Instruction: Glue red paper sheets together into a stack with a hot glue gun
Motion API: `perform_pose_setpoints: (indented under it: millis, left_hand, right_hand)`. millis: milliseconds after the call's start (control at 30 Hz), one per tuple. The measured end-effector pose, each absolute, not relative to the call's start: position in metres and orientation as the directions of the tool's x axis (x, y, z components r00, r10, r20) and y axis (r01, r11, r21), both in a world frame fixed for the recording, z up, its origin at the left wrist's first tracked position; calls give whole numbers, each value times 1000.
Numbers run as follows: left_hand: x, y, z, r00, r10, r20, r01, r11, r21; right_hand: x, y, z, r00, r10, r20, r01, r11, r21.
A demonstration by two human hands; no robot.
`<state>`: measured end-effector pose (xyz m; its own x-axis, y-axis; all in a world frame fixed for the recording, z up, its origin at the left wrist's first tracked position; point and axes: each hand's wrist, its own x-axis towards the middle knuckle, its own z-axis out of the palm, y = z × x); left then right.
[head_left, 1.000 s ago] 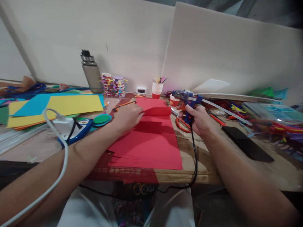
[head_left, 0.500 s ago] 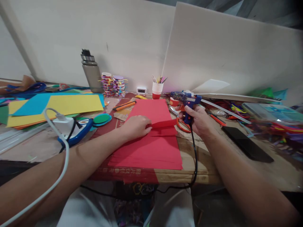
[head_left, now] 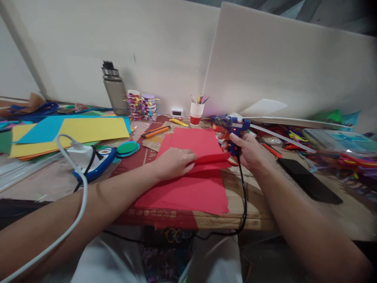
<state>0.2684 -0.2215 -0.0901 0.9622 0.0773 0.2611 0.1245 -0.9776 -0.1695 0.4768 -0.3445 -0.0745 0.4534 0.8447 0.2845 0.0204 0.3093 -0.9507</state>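
Observation:
My left hand is closed on a sheet of red paper near its folded lower edge, which rises a little off the sheets below. Under it lie more red sheets, stacked near the table's front edge. My right hand grips a blue hot glue gun, its small red light lit and its nozzle pointing left above the right side of the paper. A long white glue stick sticks out of its back, and a black cord hangs from its handle.
Left of the red paper are a power strip, yellow paper and a bottle. Behind it stand stacked paper cups and a small clock. A phone lies right. A white cable crosses my left forearm.
My left hand has slid slightly right with the upper red sheet, whose folded edge now reaches farther right, below the glue gun. My right hand and the gun have barely moved.

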Motion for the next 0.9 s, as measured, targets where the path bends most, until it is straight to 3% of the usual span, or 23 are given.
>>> perform_pose_setpoints:
  millis: [200, 400, 567, 667, 900]
  left_hand:
    - [268, -240, -87, 939, 184, 292, 269, -921, -283]
    - [267, -252, -81, 929, 271, 253, 342, -889, -305]
    - [270, -259, -80, 984, 151, 92, 173, -933, -315]
    - [271, -260, -81, 991, 108, 75, 126, -945, -301]
    - [274, -253, -81, 943, 313, 114, 333, -898, -287]
  right_hand:
    - [476, -344, -73, 474, 832, 290, 47, 305, -951]
    - [477, -343, -72, 491, 800, 345, 75, 356, -931]
    - [478, -344, -71, 484, 793, 369, 94, 372, -923]
    - [478, -345, -71, 491, 793, 359, 87, 366, -927]
    - [480, -344, -74, 466, 813, 348, 121, 331, -936]
